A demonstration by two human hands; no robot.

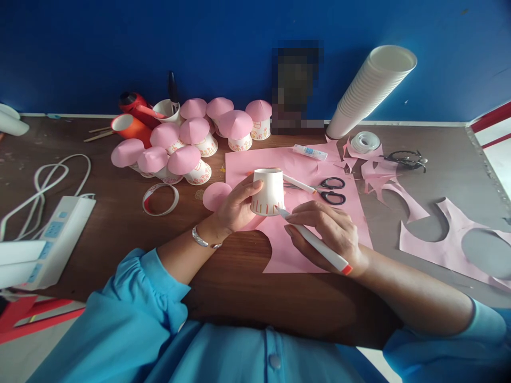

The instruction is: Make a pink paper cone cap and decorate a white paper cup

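My left hand point(236, 206) grips a white paper cup point(266, 186), held upside down with its wide rim at the bottom. Short red, orange and yellow strokes run along that rim. In my right hand point(325, 234) is a white marker with an orange-red end point(319, 246), its tip at the strokes near the rim. Behind the cup lie another white marker point(299, 183) and black-handled scissors point(333, 190) on a pink paper sheet point(295, 255). A pink paper cone point(217, 196) sits beside my left hand.
Several decorated cups with pink cone tops point(235, 125) stand at the back left. A tall stack of cups point(371, 90) leans against the blue wall. Pink offcuts point(435, 244), a tape roll point(365, 142) and glasses point(407, 159) lie right; a power strip point(66, 234) lies left.
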